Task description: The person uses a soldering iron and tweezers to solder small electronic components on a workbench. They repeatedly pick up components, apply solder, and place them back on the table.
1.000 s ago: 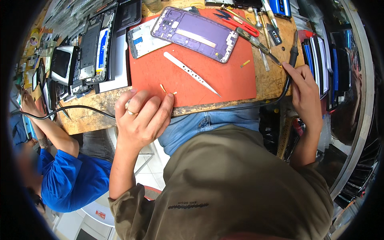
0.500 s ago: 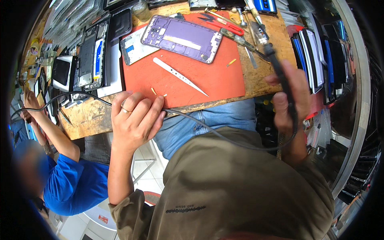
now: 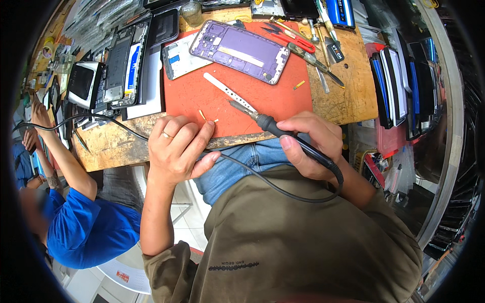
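Note:
My right hand (image 3: 316,144) grips a black-handled soldering iron (image 3: 280,129), its metal tip pointing up and left over a white, perforated pointed tool (image 3: 230,92) on the orange mat (image 3: 283,98). Whether they touch is unclear. My left hand (image 3: 177,146) rests at the mat's near edge, its fingers curled and thumb apart. The index fingertip presses beside a small yellow flex strip (image 3: 203,115), partly hidden by the finger. The iron's black cord (image 3: 262,177) loops from my right hand and passes behind my left hand.
A purple phone frame (image 3: 240,50) overlaps a silver phone part (image 3: 184,55) on the mat. Red-handled cutters (image 3: 298,38), tweezers (image 3: 313,60) and screwdrivers lie beyond. An opened phone (image 3: 121,68) stands left, phone panels (image 3: 396,88) right. A co-worker's blue sleeve (image 3: 91,232) is at left.
My right hand has swung the soldering iron left from the right side, and its tip now points over the mat. My left hand stays by the flex strip. The whole view has shifted slightly.

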